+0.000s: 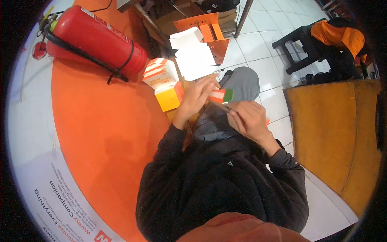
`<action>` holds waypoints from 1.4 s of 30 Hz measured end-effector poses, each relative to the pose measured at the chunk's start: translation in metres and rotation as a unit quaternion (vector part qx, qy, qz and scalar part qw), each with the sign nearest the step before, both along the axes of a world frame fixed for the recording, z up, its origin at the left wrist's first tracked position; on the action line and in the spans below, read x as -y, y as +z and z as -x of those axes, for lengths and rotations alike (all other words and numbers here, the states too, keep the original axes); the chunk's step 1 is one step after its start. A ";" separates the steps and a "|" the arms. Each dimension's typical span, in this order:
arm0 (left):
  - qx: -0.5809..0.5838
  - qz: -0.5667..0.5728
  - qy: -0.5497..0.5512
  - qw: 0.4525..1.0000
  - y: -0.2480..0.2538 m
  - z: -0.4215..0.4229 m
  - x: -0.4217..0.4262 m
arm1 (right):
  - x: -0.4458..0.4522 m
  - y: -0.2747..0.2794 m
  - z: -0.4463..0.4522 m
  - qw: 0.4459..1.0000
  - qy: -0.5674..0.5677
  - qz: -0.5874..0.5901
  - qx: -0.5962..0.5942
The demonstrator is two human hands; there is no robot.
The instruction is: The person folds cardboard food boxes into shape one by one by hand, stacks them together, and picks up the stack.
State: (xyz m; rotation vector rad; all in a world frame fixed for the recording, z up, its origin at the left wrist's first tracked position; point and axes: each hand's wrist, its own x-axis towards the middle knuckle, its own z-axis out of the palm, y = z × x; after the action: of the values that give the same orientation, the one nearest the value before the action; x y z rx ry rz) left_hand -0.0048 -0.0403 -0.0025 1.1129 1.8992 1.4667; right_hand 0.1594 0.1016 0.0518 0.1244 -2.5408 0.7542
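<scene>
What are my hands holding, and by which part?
A printed carton piece, orange and white with a green tip. The right hand pinches its near edge; the left hand is at its left end, exact grip hidden.

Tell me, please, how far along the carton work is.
The orange-and-yellow carton already looks shaped, its lid raised. The left hand and right hand hold a printed piece with a green end. The white carton lies open, so folding it probably remains; how many more are left cannot be told.
</scene>
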 end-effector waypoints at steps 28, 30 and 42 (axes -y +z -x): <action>-0.139 -0.214 0.160 0.954 0.022 -0.058 -0.014 | -0.006 0.019 0.019 0.977 0.022 0.213 0.010; -0.128 -0.206 0.139 0.960 0.023 -0.057 -0.012 | -0.005 0.014 0.019 0.977 0.028 0.209 0.004; -0.245 -0.081 0.125 0.958 0.035 -0.046 0.001 | -0.002 0.020 0.017 0.972 0.001 0.231 0.047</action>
State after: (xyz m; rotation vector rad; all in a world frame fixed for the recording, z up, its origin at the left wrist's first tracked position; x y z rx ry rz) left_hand 0.0411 -0.0408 0.0329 1.4639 2.3607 1.6136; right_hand 0.1427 0.1035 0.0716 -0.0675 -2.3769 1.3544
